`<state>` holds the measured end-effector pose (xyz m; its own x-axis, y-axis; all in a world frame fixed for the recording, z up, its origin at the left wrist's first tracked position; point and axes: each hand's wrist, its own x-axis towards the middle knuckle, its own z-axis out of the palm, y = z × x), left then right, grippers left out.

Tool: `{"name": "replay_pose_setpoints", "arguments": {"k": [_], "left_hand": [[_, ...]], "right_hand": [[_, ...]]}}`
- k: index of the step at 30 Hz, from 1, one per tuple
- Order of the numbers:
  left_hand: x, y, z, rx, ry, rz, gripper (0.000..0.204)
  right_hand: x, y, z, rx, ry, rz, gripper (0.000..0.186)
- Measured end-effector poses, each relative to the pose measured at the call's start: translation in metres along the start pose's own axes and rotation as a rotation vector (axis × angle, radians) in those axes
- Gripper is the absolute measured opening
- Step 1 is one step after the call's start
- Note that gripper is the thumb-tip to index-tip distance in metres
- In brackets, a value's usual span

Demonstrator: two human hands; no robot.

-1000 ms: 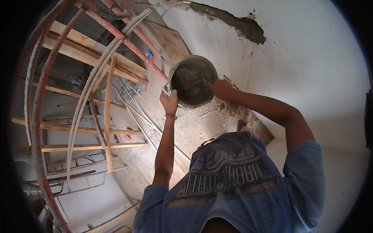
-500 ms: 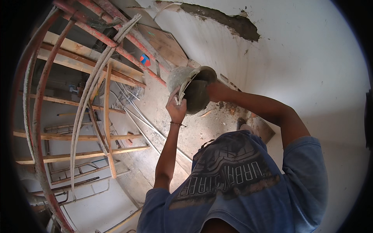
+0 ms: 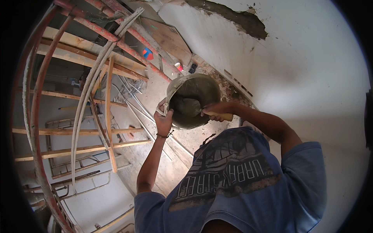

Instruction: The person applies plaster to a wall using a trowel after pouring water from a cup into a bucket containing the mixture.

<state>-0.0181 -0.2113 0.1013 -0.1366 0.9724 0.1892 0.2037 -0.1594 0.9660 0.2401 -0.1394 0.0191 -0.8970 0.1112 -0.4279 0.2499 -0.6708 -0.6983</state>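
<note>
A mortar-stained bucket hangs in front of me, tipped so that I look into its mouth. My left hand grips its rim on the left side. In my right hand is the wooden handle of a trowel, its grey blade inside the bucket. Dark wet mortar appears to lie at the bottom, partly hidden behind the blade. My right fingers are wrapped round the handle near the bucket's right rim.
Red scaffold tubes and wooden planks fill the left side. A white wall with a broken plaster patch rises at right. Thin pipes, a red cup and a leaning board are beyond the bucket.
The bucket has turned its mouth more toward me. My right hand has drawn back from inside it, bringing the trowel into sight. My left hand has shifted slightly left and down with the rim.
</note>
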Motion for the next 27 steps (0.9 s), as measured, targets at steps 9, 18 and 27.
{"name": "replay_pose_setpoints", "arguments": {"k": [9, 18, 27], "left_hand": [[-0.024, -0.064, -0.008, -0.084, 0.517, -0.146, 0.019], [-0.027, -0.051, 0.009, -0.064, 0.534, -0.165, 0.033], [-0.032, -0.050, 0.039, 0.015, 0.433, -0.012, 0.041]], "right_hand": [[-0.067, -0.043, 0.053, -0.103, 0.361, -0.117, 0.045], [-0.071, -0.023, 0.048, -1.388, 0.906, -0.422, 0.052], [-0.040, -0.027, 0.032, -1.439, 0.849, -0.288, 0.034]]}}
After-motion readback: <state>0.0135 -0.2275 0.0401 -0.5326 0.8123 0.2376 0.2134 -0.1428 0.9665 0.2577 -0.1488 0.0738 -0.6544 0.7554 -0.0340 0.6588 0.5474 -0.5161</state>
